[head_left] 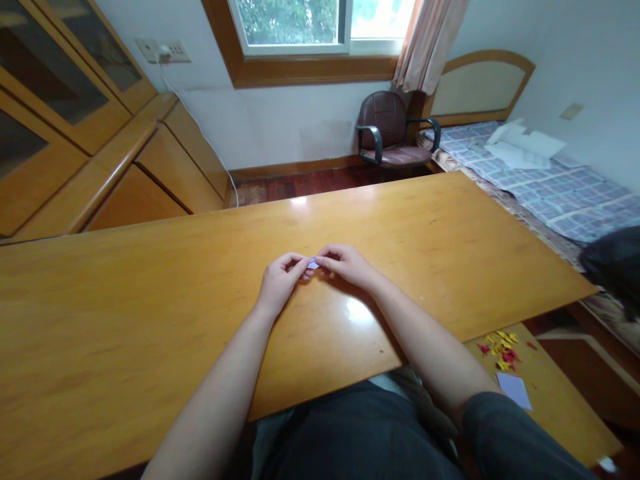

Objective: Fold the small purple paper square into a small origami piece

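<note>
My left hand point(280, 280) and my right hand point(345, 264) meet at the middle of a long wooden table point(150, 313). Both pinch a small pale lilac piece of paper point(313, 264) between their fingertips, just above the tabletop. Most of the paper is hidden by the fingers, so its shape is unclear. Both forearms rest on the table.
A low wooden stool point(560, 400) at my right carries a heap of small red and yellow folded papers point(501, 349) and a lilac sheet point(514, 390). Beyond the table stand a brown office chair point(395, 130), a bed with a checked cover point(560, 187), and wooden cabinets point(75, 133) at the left.
</note>
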Action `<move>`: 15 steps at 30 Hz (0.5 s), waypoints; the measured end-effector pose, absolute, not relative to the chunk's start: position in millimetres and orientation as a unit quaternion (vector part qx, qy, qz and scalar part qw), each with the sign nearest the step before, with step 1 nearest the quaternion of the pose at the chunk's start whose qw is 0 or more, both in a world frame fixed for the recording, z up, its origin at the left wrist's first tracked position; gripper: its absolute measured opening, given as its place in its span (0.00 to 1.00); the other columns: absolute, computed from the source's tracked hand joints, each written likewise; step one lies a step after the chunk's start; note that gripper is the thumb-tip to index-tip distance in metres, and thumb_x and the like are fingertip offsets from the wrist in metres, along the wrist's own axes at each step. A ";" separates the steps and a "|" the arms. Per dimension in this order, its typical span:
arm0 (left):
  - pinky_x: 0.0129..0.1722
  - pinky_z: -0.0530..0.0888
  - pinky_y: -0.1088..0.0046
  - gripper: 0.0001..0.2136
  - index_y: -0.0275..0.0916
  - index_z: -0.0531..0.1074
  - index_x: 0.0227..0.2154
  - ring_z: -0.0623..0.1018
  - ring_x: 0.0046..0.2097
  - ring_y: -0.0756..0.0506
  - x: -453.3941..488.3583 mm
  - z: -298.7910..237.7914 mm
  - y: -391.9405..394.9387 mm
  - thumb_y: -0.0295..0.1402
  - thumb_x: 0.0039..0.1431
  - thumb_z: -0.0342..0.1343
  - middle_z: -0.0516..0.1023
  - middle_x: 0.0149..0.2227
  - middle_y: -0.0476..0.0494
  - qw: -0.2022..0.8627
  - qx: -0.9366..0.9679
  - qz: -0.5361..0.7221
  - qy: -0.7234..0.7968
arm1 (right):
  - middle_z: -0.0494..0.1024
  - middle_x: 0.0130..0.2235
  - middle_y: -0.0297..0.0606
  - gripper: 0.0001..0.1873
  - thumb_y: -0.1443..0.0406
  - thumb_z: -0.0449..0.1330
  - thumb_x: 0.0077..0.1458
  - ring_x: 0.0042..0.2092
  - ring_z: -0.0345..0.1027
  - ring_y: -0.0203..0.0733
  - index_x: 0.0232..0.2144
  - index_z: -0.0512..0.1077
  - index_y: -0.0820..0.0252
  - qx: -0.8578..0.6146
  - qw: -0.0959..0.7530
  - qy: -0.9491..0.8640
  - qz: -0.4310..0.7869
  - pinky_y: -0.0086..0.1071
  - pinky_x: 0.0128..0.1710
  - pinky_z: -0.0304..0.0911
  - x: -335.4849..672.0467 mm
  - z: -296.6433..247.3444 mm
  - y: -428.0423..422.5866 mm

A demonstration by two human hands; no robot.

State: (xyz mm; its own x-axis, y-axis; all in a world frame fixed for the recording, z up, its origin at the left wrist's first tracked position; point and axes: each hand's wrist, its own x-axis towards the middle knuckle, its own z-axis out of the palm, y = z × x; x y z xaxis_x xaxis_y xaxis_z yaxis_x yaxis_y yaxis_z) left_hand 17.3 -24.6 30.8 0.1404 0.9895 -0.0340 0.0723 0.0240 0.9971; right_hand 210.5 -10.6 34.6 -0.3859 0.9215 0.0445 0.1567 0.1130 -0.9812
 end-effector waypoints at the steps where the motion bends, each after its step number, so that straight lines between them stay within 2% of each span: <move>1: 0.34 0.76 0.72 0.15 0.35 0.77 0.31 0.79 0.31 0.47 17.1 30.7 -24.5 0.44 0.52 0.64 0.80 0.28 0.44 0.522 0.545 0.437 0.489 | 0.77 0.27 0.34 0.14 0.58 0.60 0.57 0.28 0.69 0.34 0.33 0.75 0.65 -0.415 0.369 -0.647 0.522 0.26 0.29 0.62 210.4 34.3 -10.6; 9: 0.34 0.76 0.73 0.14 0.35 0.77 0.31 0.79 0.31 0.47 18.9 27.1 -24.4 0.43 0.53 0.63 0.80 0.28 0.45 0.496 0.564 0.442 0.490 | 0.78 0.30 0.37 0.14 0.57 0.62 0.56 0.31 0.71 0.36 0.34 0.75 0.64 -0.429 0.385 -0.643 0.505 0.28 0.31 0.64 203.9 31.8 -10.5; 15: 0.34 0.76 0.72 0.14 0.35 0.77 0.32 0.79 0.31 0.47 19.2 29.1 -25.5 0.43 0.54 0.63 0.81 0.29 0.44 0.496 0.566 0.442 0.487 | 0.77 0.28 0.35 0.11 0.60 0.61 0.56 0.31 0.69 0.35 0.30 0.75 0.64 -0.424 0.406 -0.667 0.460 0.28 0.33 0.62 204.7 30.2 -7.5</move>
State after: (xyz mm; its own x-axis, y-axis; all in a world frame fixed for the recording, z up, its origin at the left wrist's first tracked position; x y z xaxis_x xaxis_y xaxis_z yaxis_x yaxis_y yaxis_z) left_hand 19.2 -25.5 29.1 0.1342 0.9908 0.0168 0.1134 -0.0322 0.9930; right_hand 204.7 -7.5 30.2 -0.3117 0.9379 0.1520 0.1917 0.2188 -0.9568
